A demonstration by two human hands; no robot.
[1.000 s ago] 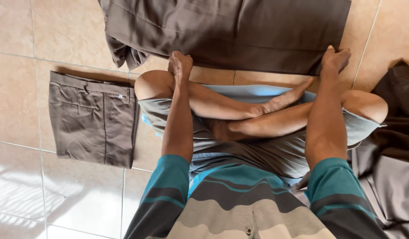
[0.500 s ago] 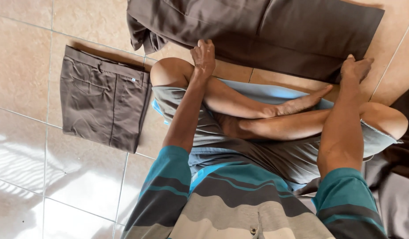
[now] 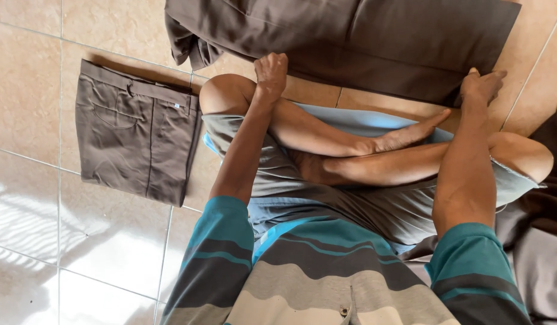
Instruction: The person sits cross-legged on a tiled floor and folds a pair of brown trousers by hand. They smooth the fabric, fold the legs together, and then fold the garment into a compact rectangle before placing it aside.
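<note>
I sit cross-legged on a tiled floor. A pair of brown trousers (image 3: 363, 42) lies spread flat in front of my knees. My left hand (image 3: 270, 71) is curled into a fist at the near edge of the trousers, above my left knee, and grips the cloth there. Further right along the same edge, by the trousers' right end, my right hand (image 3: 483, 85) has its fingers closed over the cloth. Both arms reach straight forward over my crossed legs.
A second pair of brown trousers (image 3: 134, 138), neatly folded, lies on the tiles to my left. A heap of dark brown and grey cloth (image 3: 540, 253) sits by my right knee. Beige floor tiles (image 3: 31, 72) surround everything.
My left hand's fingers have curled from flat into a fist at the trousers' edge. My view has swung so that everything sits further right in it.
</note>
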